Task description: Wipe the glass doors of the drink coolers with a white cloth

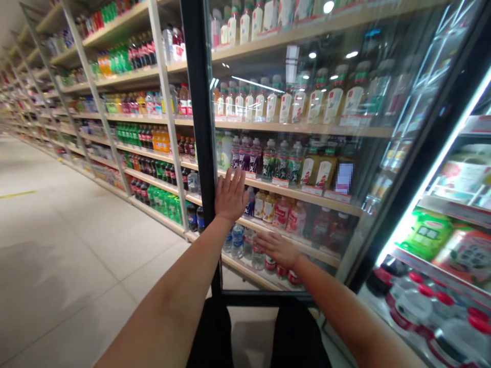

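A glass cooler door (268,204) with a black frame stands swung out in front of me, and bottles on shelves show through its glass. My left hand (230,197) lies with fingers extended on the pane's left side, by the upright black frame edge (201,102). Lower and to the right, my right hand (278,249) has its fingers stretched out toward the left, at or close to the glass; whether it touches cannot be told. Neither hand holds anything.
At right, the lit cooler holds bottles with red caps (422,301) and green packs (431,232). Long drink shelves (146,153) run away on the left beside a tiled floor (76,271). My legs (299,332) are just below the door's bottom frame.
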